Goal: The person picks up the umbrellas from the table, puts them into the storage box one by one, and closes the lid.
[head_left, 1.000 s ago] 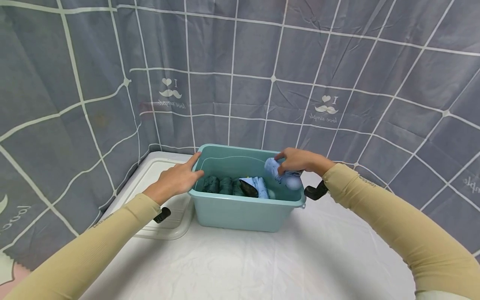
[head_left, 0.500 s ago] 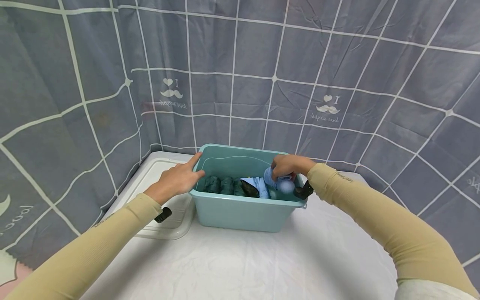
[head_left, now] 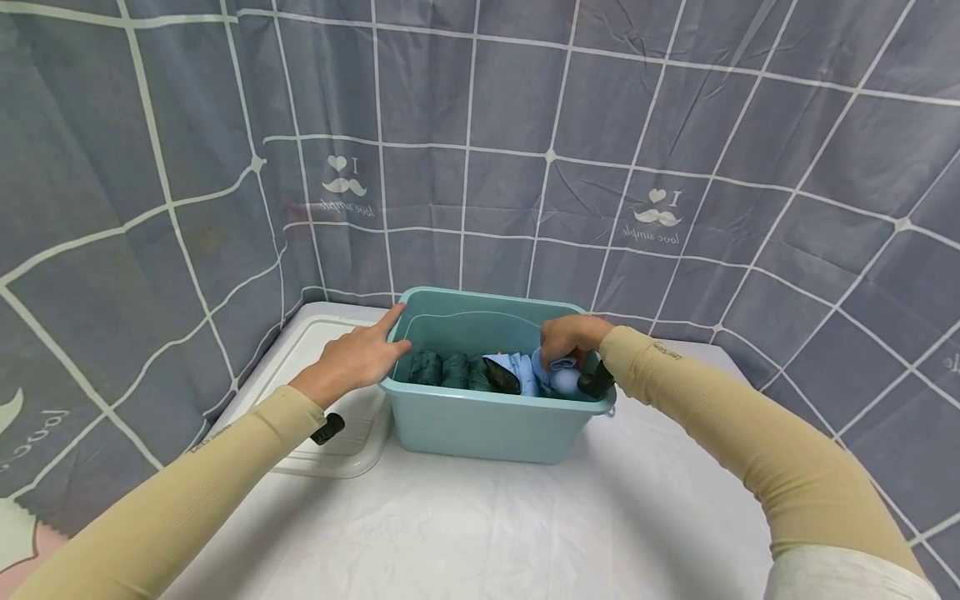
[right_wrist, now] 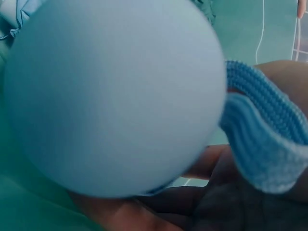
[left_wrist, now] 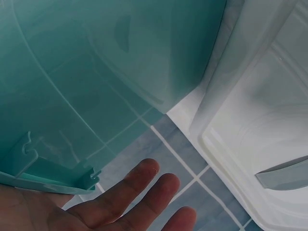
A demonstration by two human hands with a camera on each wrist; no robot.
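In the head view, my right hand (head_left: 568, 335) reaches into the right end of a teal plastic bin (head_left: 483, 429) and grips a light-blue folding umbrella (head_left: 565, 381). The right wrist view shows the umbrella's smooth round handle end (right_wrist: 115, 101) and its woven wrist strap (right_wrist: 267, 130), with fingers behind. My left hand (head_left: 360, 354) rests at the bin's left rim, thumb and index finger extended; in the left wrist view other fingers (left_wrist: 139, 192) stretch out straight outside the wall. Inside, several dark green rolled bundles (head_left: 454, 371) lie beside a light-blue piece with a black inside (head_left: 523, 372).
A white lid (head_left: 348, 442) lies flat left of the bin, under my left forearm. The bin stands on a white-covered table (head_left: 480, 525). A grey curtain (head_left: 502, 192) with white grid lines hangs close behind and at both sides.
My right hand has moved left and down into the bin with the light-blue umbrella, which now sits beside the other light-blue piece. The left hand stays at the left rim.
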